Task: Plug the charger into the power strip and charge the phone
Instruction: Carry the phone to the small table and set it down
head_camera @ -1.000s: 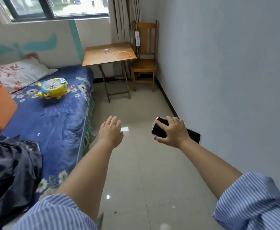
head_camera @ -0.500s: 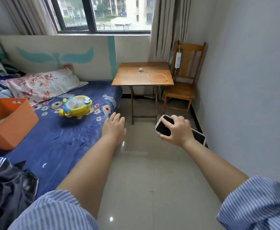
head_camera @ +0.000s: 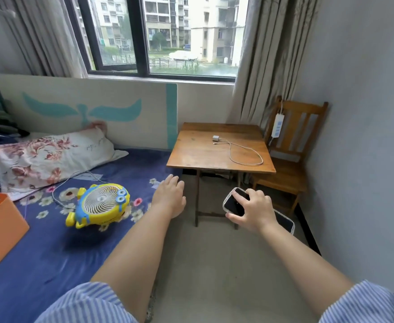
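1. Right hand (head_camera: 252, 209) closed over a dark phone (head_camera: 234, 202) in a clear case, fingers across the screen, thumb under the near edge; held in the air in front of the wooden table (head_camera: 191, 157), below its top.
2. Left hand (head_camera: 169, 197) empty, fingers loosely spread, palm down, also in front of the table and nearer the bed side.
3. White charger (head_camera: 215, 138) lying on the table, near the middle of the back half, unplugged; its cable (head_camera: 245, 157) looping across the top toward the right front corner, free end back beside the charger block.
4. White power strip (head_camera: 277, 125) hanging upright against the back of the wooden chair (head_camera: 291, 176), just right of the table; whether its sockets are free, too small to tell.
5. Further left of the table: blue flowered bed with a yellow toy fan (head_camera: 100, 203).
6. Progress, by judgement: barely begun. Phone in hand, nothing plugged. Left to do: pick up the charger, seat it in the strip, join cable to phone.
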`<state>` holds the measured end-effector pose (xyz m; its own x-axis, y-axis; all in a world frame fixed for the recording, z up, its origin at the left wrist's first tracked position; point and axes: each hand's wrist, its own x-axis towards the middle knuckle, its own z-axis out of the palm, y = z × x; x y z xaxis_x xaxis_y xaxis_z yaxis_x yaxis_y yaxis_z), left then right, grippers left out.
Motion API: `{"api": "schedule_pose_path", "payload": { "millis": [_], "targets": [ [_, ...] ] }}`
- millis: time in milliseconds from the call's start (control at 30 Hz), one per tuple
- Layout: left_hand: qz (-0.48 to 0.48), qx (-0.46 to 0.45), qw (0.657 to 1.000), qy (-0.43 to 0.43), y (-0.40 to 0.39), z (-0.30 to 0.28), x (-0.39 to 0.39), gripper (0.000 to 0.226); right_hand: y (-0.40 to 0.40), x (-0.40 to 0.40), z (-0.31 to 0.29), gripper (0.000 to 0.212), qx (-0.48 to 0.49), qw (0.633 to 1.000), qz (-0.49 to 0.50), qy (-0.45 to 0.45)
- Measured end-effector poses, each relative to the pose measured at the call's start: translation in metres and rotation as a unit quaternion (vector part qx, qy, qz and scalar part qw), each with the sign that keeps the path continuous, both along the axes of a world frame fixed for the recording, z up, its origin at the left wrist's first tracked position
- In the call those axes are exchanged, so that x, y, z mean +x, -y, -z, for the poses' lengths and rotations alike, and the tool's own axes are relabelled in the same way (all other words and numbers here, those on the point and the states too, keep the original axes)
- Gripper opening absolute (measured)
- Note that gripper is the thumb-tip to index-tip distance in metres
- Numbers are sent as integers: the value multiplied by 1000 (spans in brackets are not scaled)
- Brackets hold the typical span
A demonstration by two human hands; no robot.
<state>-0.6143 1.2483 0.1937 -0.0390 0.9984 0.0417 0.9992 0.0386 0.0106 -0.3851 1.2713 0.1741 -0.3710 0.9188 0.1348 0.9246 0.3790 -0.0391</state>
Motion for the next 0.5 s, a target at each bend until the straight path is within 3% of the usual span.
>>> {"api": "schedule_pose_path", "payload": {
  "millis": [500],
  "targets": [
    [-8, -29, 1000, 1, -333, 29, -76, 44, -351, -81, 42, 70, -26, 999, -29, 0]
  ]
}}
